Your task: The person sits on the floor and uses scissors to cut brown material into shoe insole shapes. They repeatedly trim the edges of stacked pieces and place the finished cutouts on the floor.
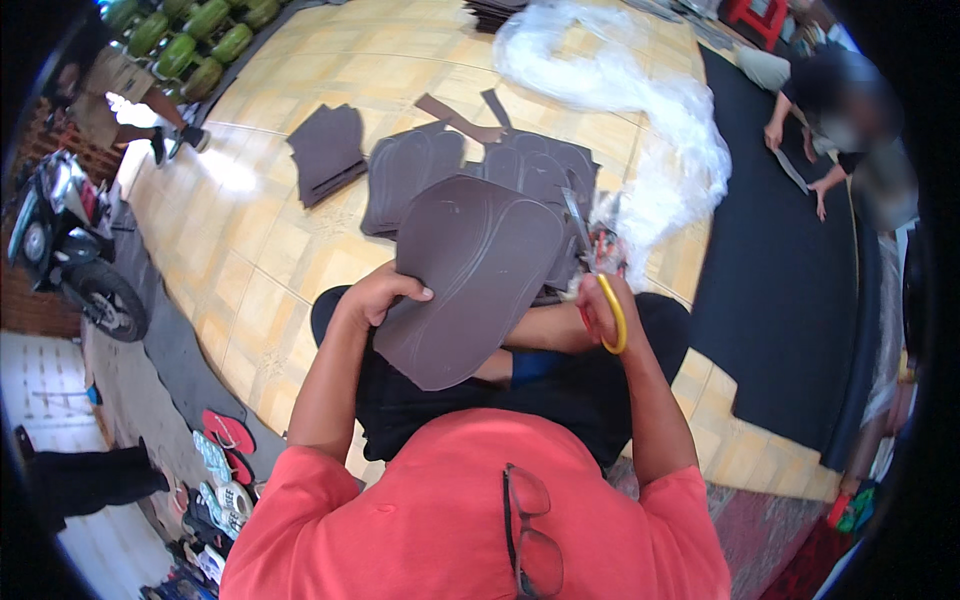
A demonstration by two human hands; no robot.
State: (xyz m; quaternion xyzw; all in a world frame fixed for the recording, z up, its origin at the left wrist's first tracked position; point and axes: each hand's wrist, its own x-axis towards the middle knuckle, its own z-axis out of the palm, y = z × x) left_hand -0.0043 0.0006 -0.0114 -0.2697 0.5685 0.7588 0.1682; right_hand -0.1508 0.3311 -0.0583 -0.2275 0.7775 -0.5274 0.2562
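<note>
My left hand (378, 297) is closed on the left edge of a dark brown sheet (470, 275), thumb on top. The sheet has rounded sole-shaped outlines drawn on it and is tilted above my crossed legs. On its right side, my right hand (606, 303) grips scissors (617, 325) by their yellow handle. Their blades point away from me, beside the sheet's right edge, apart from it as far as I can see. Beyond the sheet lie marked brown pieces (408, 172), more marked pieces (545, 160) and narrow offcut strips (458, 118). A stack of brown pieces (328, 155) sits farther left.
Crumpled clear plastic (680, 140) spreads over the tiled floor (255, 230). A long black sheet (775, 300) lies at right, where another person's hands (775, 135) hold a long thin piece. Sandals (228, 432), a motorcycle (85, 260) and green gas cylinders (190, 55) stand left.
</note>
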